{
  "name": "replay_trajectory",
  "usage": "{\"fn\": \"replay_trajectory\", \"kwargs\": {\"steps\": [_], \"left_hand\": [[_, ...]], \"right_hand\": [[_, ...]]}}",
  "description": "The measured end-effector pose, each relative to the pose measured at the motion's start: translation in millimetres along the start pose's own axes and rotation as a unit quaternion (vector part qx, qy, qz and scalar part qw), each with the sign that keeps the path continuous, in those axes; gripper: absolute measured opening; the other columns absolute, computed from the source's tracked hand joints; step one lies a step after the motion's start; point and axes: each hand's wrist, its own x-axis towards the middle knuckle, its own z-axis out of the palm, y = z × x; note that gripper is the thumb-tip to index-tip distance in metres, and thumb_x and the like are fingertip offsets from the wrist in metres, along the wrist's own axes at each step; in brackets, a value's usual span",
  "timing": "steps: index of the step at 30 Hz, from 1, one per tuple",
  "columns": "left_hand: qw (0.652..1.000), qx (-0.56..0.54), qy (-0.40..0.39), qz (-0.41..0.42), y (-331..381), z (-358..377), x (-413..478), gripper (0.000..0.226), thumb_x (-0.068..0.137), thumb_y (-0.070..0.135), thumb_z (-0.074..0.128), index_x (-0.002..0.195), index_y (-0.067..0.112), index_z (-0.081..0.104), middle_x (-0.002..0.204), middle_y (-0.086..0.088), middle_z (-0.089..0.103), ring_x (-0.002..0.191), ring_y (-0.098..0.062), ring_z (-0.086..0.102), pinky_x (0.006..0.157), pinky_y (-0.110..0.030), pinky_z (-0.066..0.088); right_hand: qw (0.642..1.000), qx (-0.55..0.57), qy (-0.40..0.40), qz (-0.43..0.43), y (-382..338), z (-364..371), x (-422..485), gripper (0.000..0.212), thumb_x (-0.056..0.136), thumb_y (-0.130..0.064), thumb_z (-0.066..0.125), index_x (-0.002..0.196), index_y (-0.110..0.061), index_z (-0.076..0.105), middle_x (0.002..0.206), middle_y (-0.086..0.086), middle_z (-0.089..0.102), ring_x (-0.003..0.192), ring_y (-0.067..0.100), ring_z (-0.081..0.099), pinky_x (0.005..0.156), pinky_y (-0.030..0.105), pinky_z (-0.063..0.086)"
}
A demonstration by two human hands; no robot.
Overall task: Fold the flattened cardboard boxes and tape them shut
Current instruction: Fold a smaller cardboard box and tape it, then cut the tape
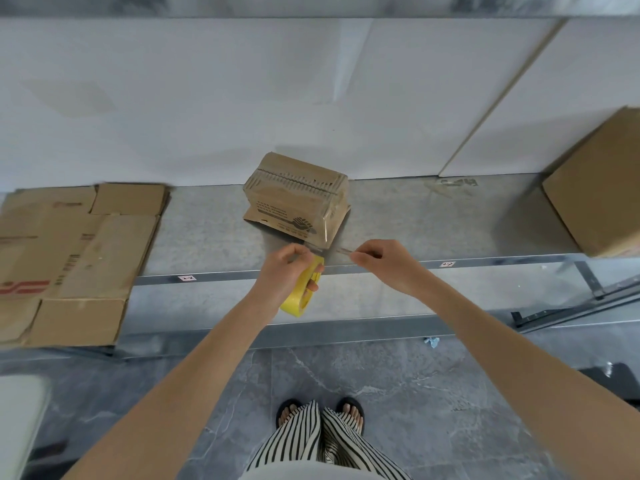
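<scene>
A small folded cardboard box (298,199) with black print and clear tape over it stands on the metal shelf (415,220), one flap sticking out at its bottom left. My left hand (284,268) grips a yellow tape roll (303,289) just in front of the box. My right hand (381,261) pinches the free end of a clear tape strip (341,251) stretched between the two hands. A stack of flattened cardboard boxes (72,258) lies at the left end of the shelf.
A larger closed cardboard box (599,188) sits at the shelf's right end. A white wall rises behind the shelf. Grey tiled floor lies below, with my feet in sandals (320,412), a black object (609,379) at right and a pale surface at lower left.
</scene>
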Motion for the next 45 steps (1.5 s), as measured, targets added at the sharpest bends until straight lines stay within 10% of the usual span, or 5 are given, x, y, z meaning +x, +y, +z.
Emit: {"fn": "replay_trajectory", "kwargs": {"steps": [6,13,20,24,45], "left_hand": [[1.000,0.003,0.000,-0.009,0.0,-0.3,1.8,0.011,0.096,0.014,0.052,0.086,0.011,0.055,0.051,0.005,0.064,0.038,-0.010,0.054,0.046,-0.017,0.045],[1.000,-0.003,0.020,-0.016,-0.8,-1.4,2.2,0.012,0.095,0.014,0.054,0.083,0.013,0.056,0.054,0.006,0.065,0.039,-0.011,0.055,0.047,-0.018,0.046],[0.999,0.022,0.028,0.004,5.4,-3.8,-0.4,0.012,0.095,0.012,0.052,0.083,0.012,0.055,0.052,0.009,0.063,0.038,-0.006,0.053,0.044,-0.014,0.042],[0.999,0.028,0.022,0.005,4.6,-6.3,-0.7,0.015,0.095,0.014,0.052,0.081,0.013,0.056,0.049,0.008,0.061,0.038,-0.010,0.053,0.046,-0.017,0.044],[0.974,0.119,0.136,0.133,-2.6,-46.0,-1.3,0.018,0.092,0.015,0.051,0.082,0.006,0.062,0.080,-0.006,0.071,0.046,-0.013,0.051,0.057,-0.027,0.045]], "right_hand": [[0.987,-0.094,0.126,0.039,35.1,-21.8,38.2,0.022,0.096,-0.023,0.051,0.096,-0.004,0.062,0.082,0.009,0.060,0.074,0.022,0.051,0.056,0.030,0.033],[0.961,-0.228,0.156,0.025,31.8,-10.6,63.1,0.043,0.095,-0.034,0.051,0.135,-0.018,0.046,0.136,0.009,0.042,0.126,0.030,0.035,0.101,0.043,0.030],[0.873,-0.281,0.214,-0.337,-40.0,-20.5,48.4,0.067,0.088,-0.060,0.037,0.137,-0.016,0.047,0.148,0.011,0.038,0.137,0.034,0.031,0.111,0.050,0.022],[0.885,-0.359,0.078,-0.285,-42.8,-2.7,56.4,0.084,0.078,-0.072,0.029,0.145,-0.021,0.034,0.155,0.005,0.023,0.143,0.033,0.016,0.116,0.048,0.015],[0.894,-0.340,0.206,-0.207,-42.6,36.2,57.6,0.075,0.065,-0.055,0.075,0.126,-0.018,0.053,0.137,0.012,0.046,0.116,0.040,0.042,0.093,0.052,0.040]]}}
